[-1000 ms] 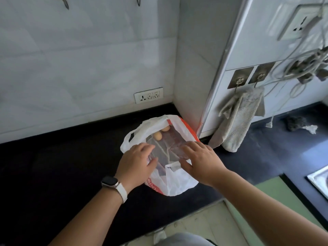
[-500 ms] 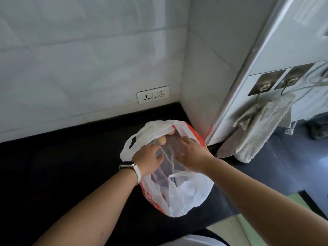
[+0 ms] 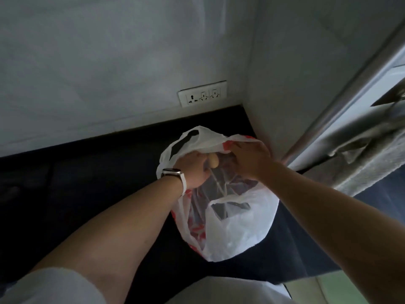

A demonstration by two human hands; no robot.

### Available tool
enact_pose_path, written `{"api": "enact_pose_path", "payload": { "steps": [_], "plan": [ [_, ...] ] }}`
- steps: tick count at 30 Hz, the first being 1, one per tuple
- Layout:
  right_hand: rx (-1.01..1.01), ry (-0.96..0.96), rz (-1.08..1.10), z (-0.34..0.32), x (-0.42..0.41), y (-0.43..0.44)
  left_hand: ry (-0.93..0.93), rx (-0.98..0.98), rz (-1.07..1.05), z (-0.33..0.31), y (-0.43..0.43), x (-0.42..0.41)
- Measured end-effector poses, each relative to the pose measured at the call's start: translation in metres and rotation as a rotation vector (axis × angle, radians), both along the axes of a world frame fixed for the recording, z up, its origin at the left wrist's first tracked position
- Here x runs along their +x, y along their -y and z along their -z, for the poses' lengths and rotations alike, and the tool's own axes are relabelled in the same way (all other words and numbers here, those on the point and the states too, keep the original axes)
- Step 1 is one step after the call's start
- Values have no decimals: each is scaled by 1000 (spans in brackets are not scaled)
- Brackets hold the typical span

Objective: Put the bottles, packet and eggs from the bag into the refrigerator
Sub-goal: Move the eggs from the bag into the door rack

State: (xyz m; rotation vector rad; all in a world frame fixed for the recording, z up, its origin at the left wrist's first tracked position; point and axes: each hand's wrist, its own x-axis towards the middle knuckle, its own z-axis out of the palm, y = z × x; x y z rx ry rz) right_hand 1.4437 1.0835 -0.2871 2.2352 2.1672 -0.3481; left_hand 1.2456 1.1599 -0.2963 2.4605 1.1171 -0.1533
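Observation:
A white plastic bag (image 3: 237,229) with red print lies open on the black counter (image 3: 87,185) in the corner. Both my hands are inside its mouth. My left hand (image 3: 192,170), with a watch on the wrist, curls its fingers round a brown egg (image 3: 214,161) at the far end of the bag. My right hand (image 3: 249,160) reaches in beside it with its fingers bent down over the bag's far rim; what they touch is hidden. Dark, clear-wrapped contents (image 3: 228,185) show dimly below the hands.
A white wall socket (image 3: 202,94) sits on the tiled wall behind the bag. To the right a silver vertical strip (image 3: 341,102) edges a white panel, and a grey towel (image 3: 368,154) hangs there. The counter's front edge runs just below the bag.
The camera has moved closer and lower. Both hands went from the bag's middle deeper toward its far end, and my left hand's fingers closed round the egg.

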Motion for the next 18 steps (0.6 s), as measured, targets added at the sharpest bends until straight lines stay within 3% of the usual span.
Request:
{"api": "enact_pose_path", "payload": {
  "steps": [4, 12, 18],
  "plan": [
    [6, -46, 18, 21, 6, -11, 2, 42, -49, 9, -6, 5],
    [-11, -119, 72, 40, 7, -23, 27, -60, -118, 26, -13, 16],
    [17, -165, 130, 45, 11, -27, 143, -36, -143, 29, -20, 24]
  ]
}}
